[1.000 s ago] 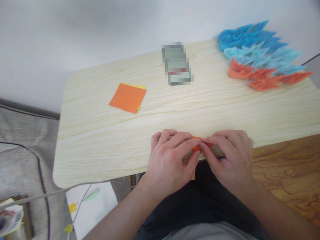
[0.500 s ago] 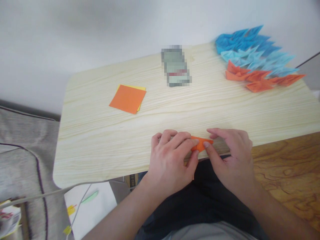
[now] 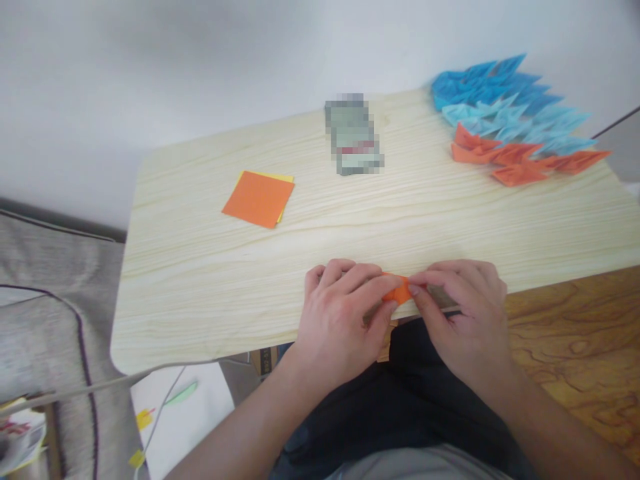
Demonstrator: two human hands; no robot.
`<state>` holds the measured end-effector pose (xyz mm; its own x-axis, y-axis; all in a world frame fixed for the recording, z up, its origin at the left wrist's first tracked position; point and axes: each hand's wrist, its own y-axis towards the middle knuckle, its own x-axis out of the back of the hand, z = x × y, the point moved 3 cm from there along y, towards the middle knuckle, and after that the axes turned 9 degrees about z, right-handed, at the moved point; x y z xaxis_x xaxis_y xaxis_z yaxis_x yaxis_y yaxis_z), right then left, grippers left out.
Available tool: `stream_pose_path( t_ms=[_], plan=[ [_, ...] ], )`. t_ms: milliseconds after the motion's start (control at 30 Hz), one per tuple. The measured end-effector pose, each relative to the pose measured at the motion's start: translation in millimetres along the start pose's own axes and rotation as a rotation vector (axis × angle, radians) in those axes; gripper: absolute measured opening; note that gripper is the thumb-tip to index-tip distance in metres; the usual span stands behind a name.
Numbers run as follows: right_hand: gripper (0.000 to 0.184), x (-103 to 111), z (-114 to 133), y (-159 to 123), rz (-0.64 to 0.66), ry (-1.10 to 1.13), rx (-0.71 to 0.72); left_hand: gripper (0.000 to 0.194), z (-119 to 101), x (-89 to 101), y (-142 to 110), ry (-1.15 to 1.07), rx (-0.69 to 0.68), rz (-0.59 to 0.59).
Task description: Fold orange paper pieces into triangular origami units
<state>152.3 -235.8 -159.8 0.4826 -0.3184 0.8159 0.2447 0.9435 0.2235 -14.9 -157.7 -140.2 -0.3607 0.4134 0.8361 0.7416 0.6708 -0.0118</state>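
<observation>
At the table's near edge, a small folded piece of orange paper (image 3: 400, 291) lies between my two hands. My left hand (image 3: 345, 310) grips its left part, thumb and index finger pressed on it and the other fingers resting over the tabletop. With thumb and index finger closed together, my right hand (image 3: 465, 300) pinches the paper's right end. Parts of the paper are covered by the fingers. Farther back to the left lies a stack of square orange paper (image 3: 259, 200), with a yellow sheet (image 3: 287, 179) peeking out beneath.
Folded paper shapes stand at the back right: dark blue ones (image 3: 470, 87), light blue ones (image 3: 505, 119) and orange ones (image 3: 517, 175). A pixelated, phone-like object (image 3: 354, 133) lies at the back middle of the wooden table (image 3: 200, 287). A cable (image 3: 100, 389) runs past the front left corner.
My right index finger has come down onto my thumb, closing on the paper's right end, which was bare before. My left hand has hardly moved.
</observation>
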Motion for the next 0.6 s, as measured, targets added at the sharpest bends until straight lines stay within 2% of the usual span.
stream_pose_path(
  t_ms=[200, 467, 600],
  plan=[
    [0.005, 2, -3, -1, 0.024, -0.002, 0.000, 0.020, 0, -1.8, -2, 0.016, -0.002, -0.003],
    [0.008, 7, -18, -2, 0.044, 0.021, 0.030, 0.019, -1, -2.0, -2, 0.026, -0.011, -0.021],
    [0.009, 6, -13, -1, 0.017, -0.015, 0.030, 0.020, -3, -1.8, -4, 0.041, -0.034, -0.031]
  ],
)
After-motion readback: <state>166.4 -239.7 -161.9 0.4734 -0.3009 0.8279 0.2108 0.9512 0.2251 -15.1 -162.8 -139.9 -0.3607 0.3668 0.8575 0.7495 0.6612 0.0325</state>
